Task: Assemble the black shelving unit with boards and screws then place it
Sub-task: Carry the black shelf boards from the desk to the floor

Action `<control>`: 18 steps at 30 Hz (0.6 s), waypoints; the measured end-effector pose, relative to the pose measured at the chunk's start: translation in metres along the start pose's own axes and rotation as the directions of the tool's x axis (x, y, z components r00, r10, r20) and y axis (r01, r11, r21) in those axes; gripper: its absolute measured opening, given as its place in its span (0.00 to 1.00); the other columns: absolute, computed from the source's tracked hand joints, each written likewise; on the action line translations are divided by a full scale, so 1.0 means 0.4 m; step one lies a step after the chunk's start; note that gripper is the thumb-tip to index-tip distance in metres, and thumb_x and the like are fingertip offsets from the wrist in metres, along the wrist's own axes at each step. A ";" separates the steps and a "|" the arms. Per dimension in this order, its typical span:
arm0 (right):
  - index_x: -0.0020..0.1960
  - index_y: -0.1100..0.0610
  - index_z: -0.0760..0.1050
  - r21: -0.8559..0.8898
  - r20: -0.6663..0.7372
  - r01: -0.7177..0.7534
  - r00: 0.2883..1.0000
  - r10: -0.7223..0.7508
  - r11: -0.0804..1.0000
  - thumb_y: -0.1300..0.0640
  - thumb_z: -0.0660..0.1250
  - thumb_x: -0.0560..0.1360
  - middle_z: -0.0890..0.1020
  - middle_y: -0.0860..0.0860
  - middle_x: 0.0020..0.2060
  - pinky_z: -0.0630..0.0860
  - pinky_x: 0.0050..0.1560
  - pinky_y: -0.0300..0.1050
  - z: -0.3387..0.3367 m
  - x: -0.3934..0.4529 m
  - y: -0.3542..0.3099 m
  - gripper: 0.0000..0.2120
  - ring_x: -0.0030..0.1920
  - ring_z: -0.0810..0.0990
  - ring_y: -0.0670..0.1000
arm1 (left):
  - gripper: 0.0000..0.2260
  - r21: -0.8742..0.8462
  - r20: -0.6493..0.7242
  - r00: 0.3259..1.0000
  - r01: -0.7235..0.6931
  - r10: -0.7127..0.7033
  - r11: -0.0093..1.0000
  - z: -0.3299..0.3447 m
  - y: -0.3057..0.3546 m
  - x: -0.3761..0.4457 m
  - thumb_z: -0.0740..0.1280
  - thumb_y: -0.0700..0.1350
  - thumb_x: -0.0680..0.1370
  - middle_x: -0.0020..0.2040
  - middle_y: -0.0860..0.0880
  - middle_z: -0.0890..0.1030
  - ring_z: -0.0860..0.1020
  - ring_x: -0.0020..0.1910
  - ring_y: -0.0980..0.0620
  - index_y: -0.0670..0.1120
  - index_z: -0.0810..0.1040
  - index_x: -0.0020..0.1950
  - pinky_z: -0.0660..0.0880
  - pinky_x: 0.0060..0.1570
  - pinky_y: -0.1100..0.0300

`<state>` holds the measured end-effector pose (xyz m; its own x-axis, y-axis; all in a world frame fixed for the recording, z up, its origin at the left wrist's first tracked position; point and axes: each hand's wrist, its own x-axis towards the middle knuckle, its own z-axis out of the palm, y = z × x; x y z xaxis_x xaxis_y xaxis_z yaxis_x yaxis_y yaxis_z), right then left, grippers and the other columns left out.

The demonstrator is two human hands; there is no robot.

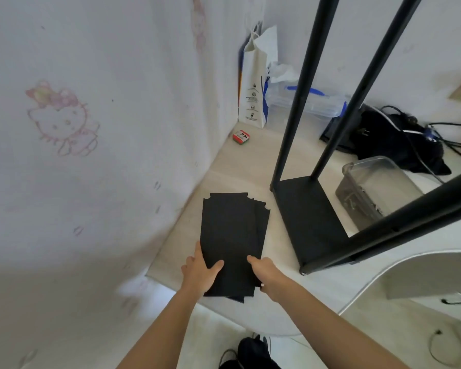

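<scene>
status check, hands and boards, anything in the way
Left hand and right hand both grip the flat black notched boards. Black metal shelf frame stands beside them, apart. Nothing in the way.

Soft, even daylight, faint shadows; wide-angle bending at the edges, slight blur throughout, no glare.

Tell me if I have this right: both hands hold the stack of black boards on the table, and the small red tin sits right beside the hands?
Not quite. Both hands, left and right, do hold the boards on the table, but the red tin is not beside them. The head view shows it far back in the corner, near the white bag.
</scene>
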<state>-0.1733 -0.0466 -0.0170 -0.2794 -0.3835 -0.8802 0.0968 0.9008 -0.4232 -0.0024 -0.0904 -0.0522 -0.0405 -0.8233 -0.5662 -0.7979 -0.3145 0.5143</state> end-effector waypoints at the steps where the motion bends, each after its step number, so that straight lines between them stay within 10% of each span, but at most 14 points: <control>1: 0.73 0.60 0.62 0.023 0.008 0.001 1.000 -0.001 1.000 0.47 0.59 0.83 0.72 0.55 0.63 0.70 0.61 0.50 0.001 -0.001 0.001 0.25 0.62 0.72 0.56 | 0.41 -0.016 0.003 1.000 -0.004 0.004 1.000 0.003 0.003 -0.001 0.68 0.61 0.77 0.70 0.43 0.69 0.67 0.68 0.40 0.53 0.47 0.81 0.66 0.69 0.44; 18: 0.61 0.55 0.66 0.270 0.064 -0.077 0.996 0.062 0.960 0.45 0.57 0.83 0.74 0.54 0.56 0.75 0.59 0.55 -0.068 -0.028 0.046 0.15 0.55 0.76 0.58 | 0.31 -0.365 0.073 0.997 0.026 0.000 0.931 -0.035 -0.002 -0.032 0.71 0.56 0.77 0.68 0.45 0.73 0.76 0.61 0.45 0.51 0.62 0.76 0.77 0.62 0.46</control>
<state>-0.1943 -0.0200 -0.0090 -0.2107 -0.3391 -0.9169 0.3721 0.8395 -0.3960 0.0070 -0.0860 -0.0363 -0.0842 -0.7868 -0.6114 -0.5242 -0.4869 0.6987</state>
